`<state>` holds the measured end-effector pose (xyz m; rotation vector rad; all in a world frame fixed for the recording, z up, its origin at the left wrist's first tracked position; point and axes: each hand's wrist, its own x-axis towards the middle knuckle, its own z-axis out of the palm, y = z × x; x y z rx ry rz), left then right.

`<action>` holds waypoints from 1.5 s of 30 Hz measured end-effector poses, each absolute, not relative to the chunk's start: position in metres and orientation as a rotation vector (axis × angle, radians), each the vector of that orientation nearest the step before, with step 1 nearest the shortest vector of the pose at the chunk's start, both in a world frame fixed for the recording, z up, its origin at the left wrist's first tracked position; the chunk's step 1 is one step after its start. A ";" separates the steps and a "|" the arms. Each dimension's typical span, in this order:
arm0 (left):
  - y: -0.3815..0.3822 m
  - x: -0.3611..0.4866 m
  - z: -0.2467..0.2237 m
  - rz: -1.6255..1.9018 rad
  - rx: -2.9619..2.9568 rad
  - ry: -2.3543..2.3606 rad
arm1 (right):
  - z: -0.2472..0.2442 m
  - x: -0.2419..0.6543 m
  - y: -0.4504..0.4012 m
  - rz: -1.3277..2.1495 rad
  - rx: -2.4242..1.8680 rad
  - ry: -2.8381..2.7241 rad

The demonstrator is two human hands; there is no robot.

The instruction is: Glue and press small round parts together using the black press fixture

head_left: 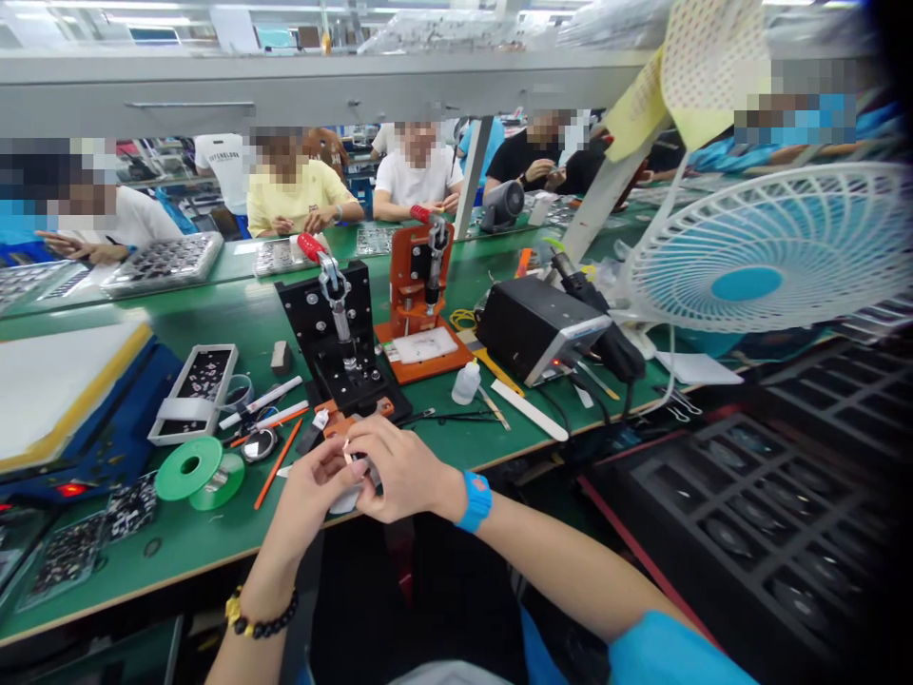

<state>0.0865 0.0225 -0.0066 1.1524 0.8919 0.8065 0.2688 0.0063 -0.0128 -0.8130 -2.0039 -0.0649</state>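
Note:
At the front edge of the green bench (442, 452), my left hand (312, 490) and my right hand (403, 471) meet, fingertips pinched together. A small part sits between them, mostly covered by the fingers, and its kind cannot be made out. Something pale lies beneath the fingers. Just beyond my hands stands a black toggle-clamp press (332, 333) with a red handle. Left of my hands lie an orange stick (278, 463) and a green spool (189, 468). A small white bottle (466, 382) stands to the right, with tweezers (456, 417) lying near it.
An orange toggle press (420, 295) and a black control box (538, 328) stand farther back. A white fan (748, 276) leans in at right, above black foam trays (742, 514). A white parts tray (196, 395) and a blue machine (92, 428) are at left. Several co-workers sit opposite.

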 end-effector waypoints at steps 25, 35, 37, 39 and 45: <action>0.026 0.079 -0.013 0.855 1.099 0.861 | -0.009 0.282 0.005 0.222 -0.752 -2.048; 0.030 0.081 -0.006 0.715 1.164 0.803 | 0.009 0.288 0.002 0.430 -0.831 -2.015; 0.031 0.080 -0.007 0.708 1.172 0.796 | 0.008 0.287 0.002 0.433 -0.826 -1.997; 0.032 0.078 -0.009 0.697 1.181 0.790 | 0.005 0.286 0.001 0.438 -0.830 -1.966; 0.032 0.078 -0.009 0.674 1.166 0.763 | -0.002 0.286 0.000 0.467 -0.869 -1.932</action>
